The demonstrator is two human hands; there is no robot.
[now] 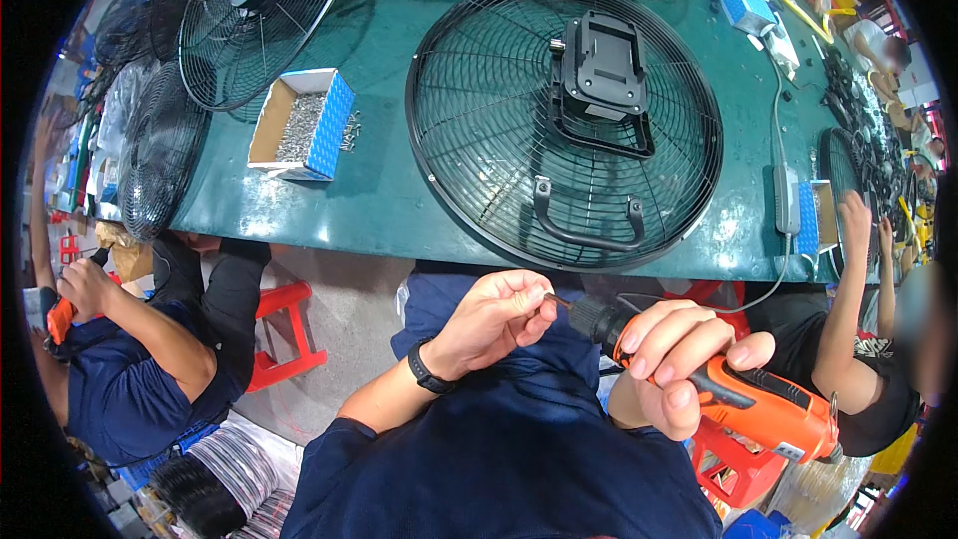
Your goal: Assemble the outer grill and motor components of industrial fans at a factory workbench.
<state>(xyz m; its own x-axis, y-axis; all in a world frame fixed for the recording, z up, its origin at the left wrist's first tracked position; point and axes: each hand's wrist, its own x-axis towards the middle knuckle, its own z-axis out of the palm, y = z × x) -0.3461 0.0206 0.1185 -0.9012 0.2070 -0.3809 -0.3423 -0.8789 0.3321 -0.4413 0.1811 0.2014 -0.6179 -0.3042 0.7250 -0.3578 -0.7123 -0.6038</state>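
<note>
My right hand [674, 359] is wrapped round an orange and black electric screwdriver [773, 407], held level over my lap and pointing left. Its thin bit [562, 300] reaches the fingertips of my left hand [499, 314]. Those fingers are pinched together at the bit's tip; anything between them is too small to name. In front of both hands, a round black fan [479, 180] lies on the green table [379, 195], its wire grille facing up. A black housing [605, 65] sits on the grille's upper part, and a curved black handle [589, 237] is near its front edge.
An open blue carton [334, 130] of small metal screws [302, 125] stands left of the fan. Another fan [261, 15] is at the back left. A grey cable unit [786, 198] lies at the right. People sit on both sides, the left one holding an orange tool [62, 317].
</note>
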